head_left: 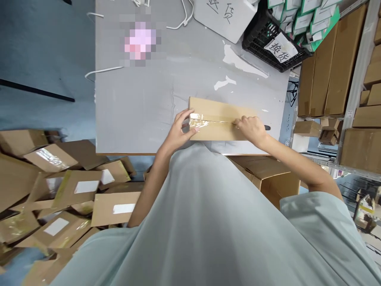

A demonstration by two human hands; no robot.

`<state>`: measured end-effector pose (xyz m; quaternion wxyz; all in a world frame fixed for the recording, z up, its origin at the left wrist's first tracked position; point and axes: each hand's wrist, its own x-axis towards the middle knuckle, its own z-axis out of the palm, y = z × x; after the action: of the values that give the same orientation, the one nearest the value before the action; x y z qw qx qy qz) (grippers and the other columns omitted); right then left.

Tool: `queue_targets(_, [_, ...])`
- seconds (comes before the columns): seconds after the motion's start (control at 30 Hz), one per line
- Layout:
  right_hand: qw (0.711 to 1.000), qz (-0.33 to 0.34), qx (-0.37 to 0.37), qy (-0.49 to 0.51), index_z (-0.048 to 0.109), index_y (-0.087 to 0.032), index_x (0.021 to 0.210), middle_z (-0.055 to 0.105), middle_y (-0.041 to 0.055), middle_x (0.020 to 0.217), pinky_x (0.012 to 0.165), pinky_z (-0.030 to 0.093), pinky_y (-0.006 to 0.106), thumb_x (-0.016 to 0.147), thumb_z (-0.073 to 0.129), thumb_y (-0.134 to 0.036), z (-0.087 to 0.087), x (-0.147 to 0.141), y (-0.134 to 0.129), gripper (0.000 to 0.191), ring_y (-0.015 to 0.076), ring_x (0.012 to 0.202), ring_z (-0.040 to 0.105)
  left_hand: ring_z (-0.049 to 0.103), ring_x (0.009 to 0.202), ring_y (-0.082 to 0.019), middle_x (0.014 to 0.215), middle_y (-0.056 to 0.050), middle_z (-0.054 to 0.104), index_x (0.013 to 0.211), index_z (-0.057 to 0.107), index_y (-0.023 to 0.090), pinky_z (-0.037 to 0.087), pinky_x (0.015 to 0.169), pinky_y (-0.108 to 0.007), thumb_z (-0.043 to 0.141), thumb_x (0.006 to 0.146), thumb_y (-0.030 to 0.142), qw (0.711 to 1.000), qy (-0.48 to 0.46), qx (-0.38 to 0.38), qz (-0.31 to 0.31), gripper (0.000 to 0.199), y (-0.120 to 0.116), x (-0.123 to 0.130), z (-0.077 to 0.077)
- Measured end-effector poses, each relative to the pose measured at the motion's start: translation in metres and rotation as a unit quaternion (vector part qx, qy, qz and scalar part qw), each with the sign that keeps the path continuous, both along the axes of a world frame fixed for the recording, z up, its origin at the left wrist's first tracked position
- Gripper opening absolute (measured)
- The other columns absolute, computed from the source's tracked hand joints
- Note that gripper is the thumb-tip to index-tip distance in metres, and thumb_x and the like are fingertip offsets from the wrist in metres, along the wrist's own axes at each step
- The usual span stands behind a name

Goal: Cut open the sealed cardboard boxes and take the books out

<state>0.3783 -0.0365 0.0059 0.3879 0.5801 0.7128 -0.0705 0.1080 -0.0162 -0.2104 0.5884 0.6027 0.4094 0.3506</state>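
Note:
A long cardboard box (217,107) lies near the front edge of the grey table, with shiny clear tape over the left part of its lengthwise seam. My left hand (180,131) grips the box's left end, thumb on the top face and fingers round the far corner. At the right part of the seam, my right hand (250,128) is closed in a fist over the box. A dark handle end (267,128), apparently of a knife, sticks out from the right side of that fist; its blade is hidden.
The grey table (133,103) carries a blurred pink item (139,39), white cables (104,70), a white lid-like panel (223,16) and a black crate (262,35) of green-and-white packets. Opened cartons (71,186) pile up at left; another open carton (268,174) stands below the table edge. Shelved boxes line the right.

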Motion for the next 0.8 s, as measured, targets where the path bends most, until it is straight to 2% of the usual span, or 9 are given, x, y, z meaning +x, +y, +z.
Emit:
queue_targets(0.1, [1.000, 0.002, 0.000, -0.006, 0.075, -0.013, 0.141, 0.083, 0.0225, 0.119, 0.073, 0.046, 0.037, 0.111, 0.036, -0.002, 0.001, 0.057, -0.014, 0.051, 0.0322, 0.101, 0.081, 0.053, 0.161, -0.038, 0.177, -0.011, 0.047, 0.168, 0.052, 0.037, 0.055, 0.129, -0.055, 0.079, 0.094, 0.070, 0.999, 0.023, -0.001, 0.028, 0.085, -0.004, 0.001, 0.000])
queue_targets(0.17, [1.000, 0.012, -0.004, 0.011, 0.072, -0.014, 0.144, 0.082, 0.0215, 0.121, 0.072, 0.044, 0.037, 0.111, 0.035, -0.003, -0.001, 0.079, -0.018, 0.051, 0.0317, 0.099, 0.081, 0.054, 0.160, -0.038, 0.174, -0.009, 0.051, 0.166, 0.054, 0.039, 0.050, 0.133, -0.057, 0.080, 0.096, 0.061, 0.996, 0.070, 0.019, 0.049, 0.078, -0.006, 0.003, 0.007])
queue_targets(0.27, [0.999, 0.023, 0.000, 0.045, 0.072, -0.011, 0.142, 0.081, 0.0227, 0.124, 0.071, 0.044, 0.037, 0.109, 0.033, 0.001, -0.005, 0.088, -0.017, 0.052, 0.0306, 0.101, 0.081, 0.041, 0.170, -0.040, 0.177, -0.009, 0.047, 0.160, 0.060, 0.036, 0.031, 0.145, -0.060, 0.081, 0.098, 0.049, 0.976, 0.173, 0.070, 0.114, 0.067, -0.009, 0.022, 0.025])
queue_targets(0.33, [0.997, 0.028, 0.002, 0.066, 0.072, -0.010, 0.141, 0.081, 0.0230, 0.124, 0.072, 0.045, 0.037, 0.107, 0.032, 0.003, -0.007, 0.088, -0.013, 0.054, 0.0304, 0.103, 0.081, 0.025, 0.177, -0.042, 0.184, -0.011, 0.036, 0.161, 0.057, 0.030, 0.017, 0.149, -0.062, 0.079, 0.100, 0.049, 0.956, 0.229, 0.091, 0.159, 0.067, -0.011, 0.047, 0.038])
queue_targets(0.4, [0.996, 0.033, 0.000, 0.088, 0.072, -0.010, 0.140, 0.082, 0.0226, 0.124, 0.073, 0.045, 0.037, 0.107, 0.033, 0.004, -0.009, 0.088, -0.010, 0.053, 0.0303, 0.105, 0.081, 0.014, 0.180, -0.043, 0.190, -0.016, 0.024, 0.166, 0.049, 0.023, 0.009, 0.148, -0.064, 0.074, 0.103, 0.053, 0.938, 0.275, 0.092, 0.189, 0.074, -0.012, 0.075, 0.048])
queue_targets(0.47, [0.993, 0.039, -0.005, 0.108, 0.073, -0.009, 0.138, 0.082, 0.0226, 0.125, 0.074, 0.045, 0.036, 0.107, 0.036, 0.004, -0.010, 0.092, -0.008, 0.050, 0.0300, 0.107, 0.081, 0.009, 0.181, -0.043, 0.191, -0.022, 0.017, 0.171, 0.041, 0.016, 0.009, 0.147, -0.065, 0.069, 0.105, 0.058, 0.920, 0.324, 0.081, 0.203, 0.083, -0.014, 0.098, 0.056])
queue_targets(0.57, [0.991, 0.046, -0.016, 0.126, 0.074, -0.009, 0.135, 0.083, 0.0217, 0.124, 0.074, 0.044, 0.034, 0.107, 0.040, 0.005, -0.012, 0.104, -0.008, 0.046, 0.0294, 0.107, 0.081, 0.011, 0.181, -0.042, 0.191, -0.025, 0.017, 0.174, 0.037, 0.014, 0.013, 0.147, -0.064, 0.065, 0.105, 0.062, 0.900, 0.376, 0.067, 0.211, 0.089, -0.015, 0.113, 0.065])
queue_targets(0.7, [0.991, 0.040, -0.027, 0.126, 0.074, -0.011, 0.134, 0.083, 0.0200, 0.119, 0.072, 0.041, 0.033, 0.106, 0.043, 0.006, -0.010, 0.129, -0.013, 0.045, 0.0288, 0.104, 0.081, 0.015, 0.180, -0.041, 0.190, -0.024, 0.020, 0.170, 0.042, 0.017, 0.017, 0.146, -0.066, 0.066, 0.102, 0.066, 0.894, 0.381, 0.059, 0.228, 0.087, -0.017, 0.114, 0.074])
queue_targets(0.8, [0.992, 0.039, -0.029, 0.120, 0.074, -0.012, 0.136, 0.083, 0.0191, 0.117, 0.069, 0.038, 0.034, 0.105, 0.043, 0.006, -0.009, 0.148, -0.019, 0.047, 0.0282, 0.099, 0.080, 0.007, 0.181, -0.042, 0.191, -0.017, 0.024, 0.166, 0.048, 0.021, 0.018, 0.145, -0.069, 0.066, 0.099, 0.074, 0.903, 0.355, 0.045, 0.239, 0.087, -0.018, 0.116, 0.078])
